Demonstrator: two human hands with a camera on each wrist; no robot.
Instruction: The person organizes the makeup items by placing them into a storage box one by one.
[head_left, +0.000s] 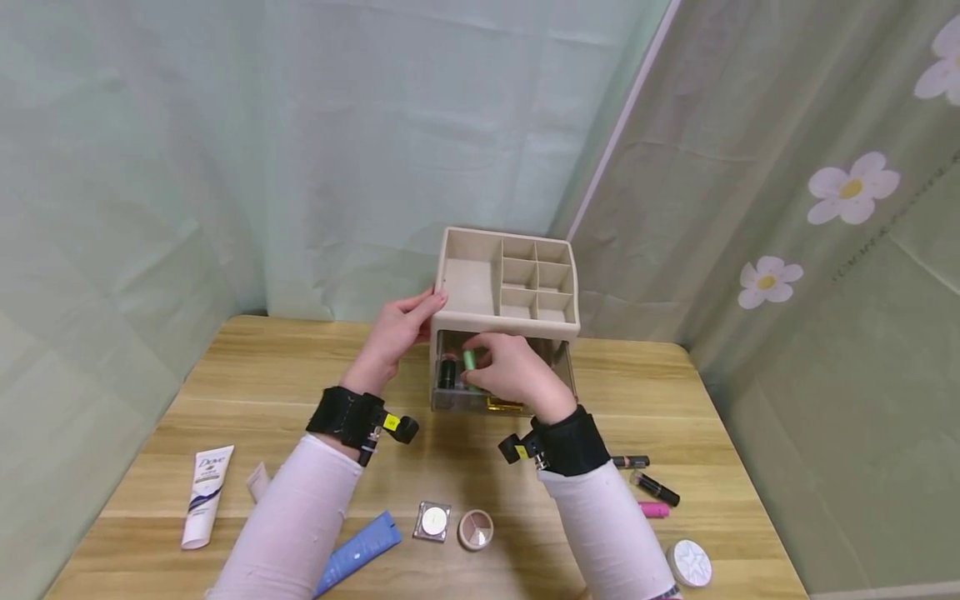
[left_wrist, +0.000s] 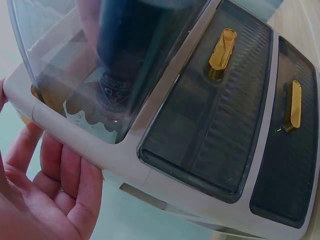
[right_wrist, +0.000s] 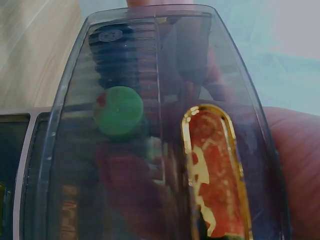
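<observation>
left hand, head view: the left hand is holding the left side of the beige organizer, near its upper corner.
green tube, head view: the right hand is pinching the green tube inside the open top drawer, just beside a black stick.
desk, head view: the desk is carrying a white tube, a blue tube, a square compact and a round compact.
organizer side, left wrist view: bent fingers are touching the side edge; two lower drawers are staying closed, each showing a gold handle; a dark tube is appearing behind the clear wall.
drawer front, right wrist view: the green tube's round end is showing through the clear front, left of a gold handle; the fingertips are looking unclear here.
</observation>
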